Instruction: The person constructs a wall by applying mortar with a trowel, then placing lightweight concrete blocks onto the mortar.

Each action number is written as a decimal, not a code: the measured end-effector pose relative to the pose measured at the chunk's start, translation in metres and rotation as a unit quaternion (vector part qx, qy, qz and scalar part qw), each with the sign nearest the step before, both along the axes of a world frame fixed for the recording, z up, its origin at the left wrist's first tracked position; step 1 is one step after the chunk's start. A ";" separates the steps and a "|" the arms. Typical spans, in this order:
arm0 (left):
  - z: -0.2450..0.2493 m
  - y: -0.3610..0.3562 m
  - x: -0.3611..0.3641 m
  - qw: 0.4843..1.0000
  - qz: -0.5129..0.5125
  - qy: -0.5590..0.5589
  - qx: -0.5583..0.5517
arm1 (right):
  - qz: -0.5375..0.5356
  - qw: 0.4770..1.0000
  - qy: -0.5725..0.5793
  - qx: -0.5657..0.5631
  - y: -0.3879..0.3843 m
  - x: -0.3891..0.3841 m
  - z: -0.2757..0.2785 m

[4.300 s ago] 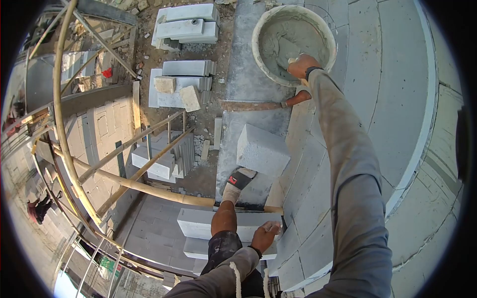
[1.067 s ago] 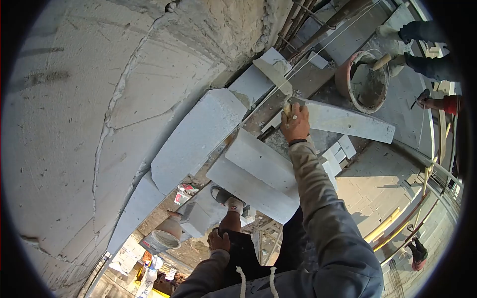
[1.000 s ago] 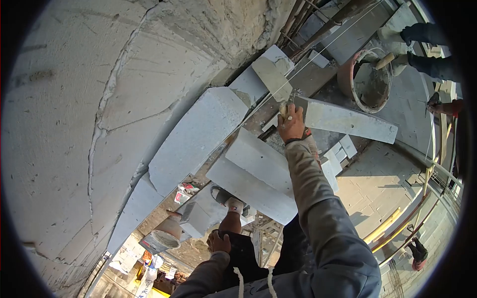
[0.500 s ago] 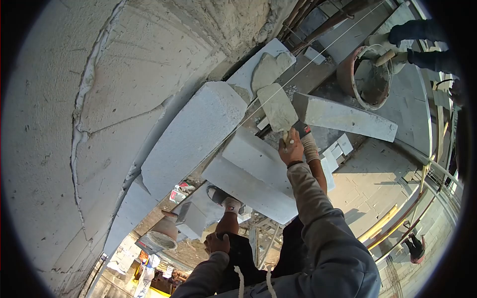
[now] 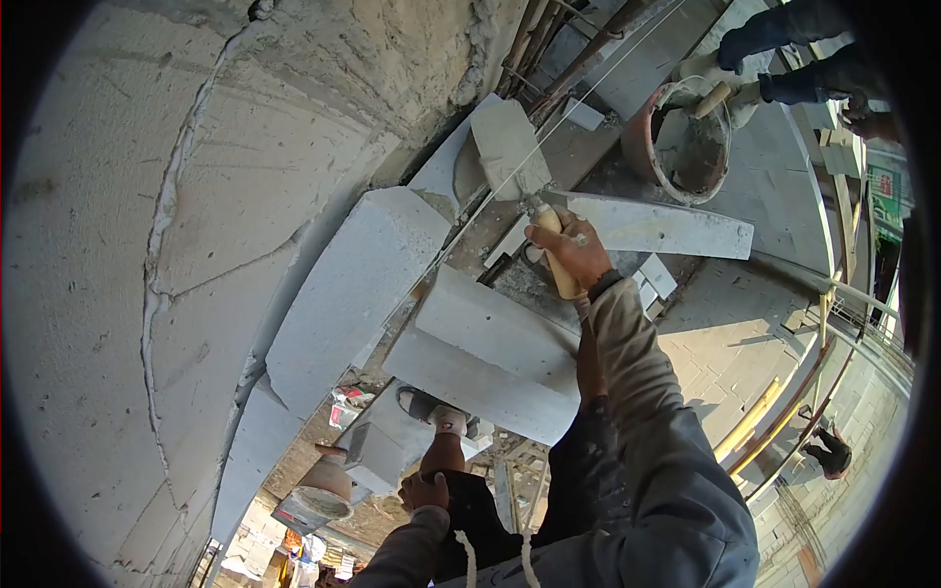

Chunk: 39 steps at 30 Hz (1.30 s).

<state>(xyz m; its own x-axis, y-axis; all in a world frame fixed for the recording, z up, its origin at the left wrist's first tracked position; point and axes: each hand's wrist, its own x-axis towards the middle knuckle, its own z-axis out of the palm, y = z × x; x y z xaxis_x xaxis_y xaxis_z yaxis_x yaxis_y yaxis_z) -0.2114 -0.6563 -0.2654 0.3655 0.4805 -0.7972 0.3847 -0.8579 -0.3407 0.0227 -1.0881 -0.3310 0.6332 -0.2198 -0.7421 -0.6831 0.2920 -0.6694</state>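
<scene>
My right hand (image 5: 573, 247) is closed round the wooden handle of a trowel (image 5: 510, 147), whose wide, mortar-smeared blade points away from me. The blade lies over grey mortar (image 5: 470, 174) on the top of a pale block (image 5: 441, 176) in the wall course, close to a taut string line (image 5: 578, 101). Nearer to me on that course is a long pale block (image 5: 353, 279). My left hand (image 5: 424, 491) rests over my bent knee with nothing in it, its fingers draped loosely.
A mortar bucket (image 5: 642, 147) stands at the upper right, with another person's gloved hand (image 5: 747, 103) near it. Loose blocks (image 5: 490, 363) lie below my right hand. A rough wall (image 5: 98, 245) fills the left. A second bucket (image 5: 323, 490) sits lower left; yellow pipes (image 5: 750, 421) are at right.
My right hand has carried the trowel up and left, from beside the mortar to over it, and the blade now covers much of it. My left hand stays on the knee; the view has shifted slightly.
</scene>
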 end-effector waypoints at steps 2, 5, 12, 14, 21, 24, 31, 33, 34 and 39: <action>0.000 -0.001 0.000 1.000 -0.001 0.004 0.005 | 0.123 0.915 -0.097 -0.373 -0.002 -0.006 -0.026; -0.006 0.004 -0.005 1.000 -0.014 -0.009 0.010 | 0.099 0.952 -0.030 -0.287 0.005 -0.011 -0.023; -0.005 0.007 -0.008 0.999 -0.026 -0.026 -0.002 | 0.207 0.898 -0.043 -0.386 0.031 -0.002 -0.022; -0.004 0.006 -0.007 1.000 -0.011 -0.016 -0.004 | 0.249 0.856 -0.066 -0.449 0.039 -0.003 -0.023; -0.004 0.003 -0.001 1.000 0.005 0.001 -0.001 | 0.341 0.747 -0.045 -0.570 0.013 0.003 -0.014; 0.000 -0.002 0.005 1.000 -0.003 0.014 0.009 | 0.309 0.729 -0.043 -0.610 -0.001 0.016 -0.020; 0.000 0.001 0.001 1.000 -0.002 0.010 0.010 | 0.233 0.763 -0.013 -0.603 -0.010 0.017 -0.029; -0.001 0.001 0.001 1.000 -0.021 -0.015 0.005 | 0.249 0.783 0.014 -0.570 -0.001 0.003 -0.020; 0.000 0.000 0.002 1.000 -0.019 -0.016 0.005 | 0.261 0.798 0.044 -0.541 0.004 -0.005 -0.012; 0.000 0.001 0.002 1.000 0.003 -0.009 0.005 | 0.255 0.838 0.086 -0.474 0.025 -0.051 0.006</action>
